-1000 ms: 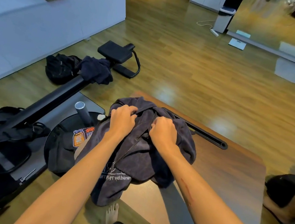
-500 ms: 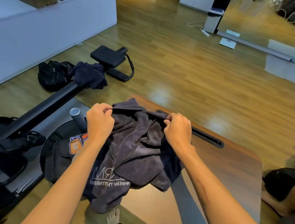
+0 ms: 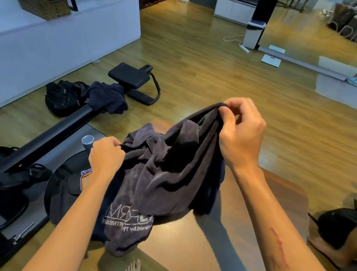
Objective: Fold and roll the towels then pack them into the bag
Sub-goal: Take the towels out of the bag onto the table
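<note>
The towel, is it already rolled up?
No, the towel hangs loose and crumpled between the left hand and the raised right hand.

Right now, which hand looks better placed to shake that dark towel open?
Probably the right hand: it pinches the dark towel at its raised top edge, while the left hand grips bunched cloth lower down.

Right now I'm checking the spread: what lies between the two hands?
Bunched dark towel spans from the left hand up to the raised right hand, seen in the head view.
</note>
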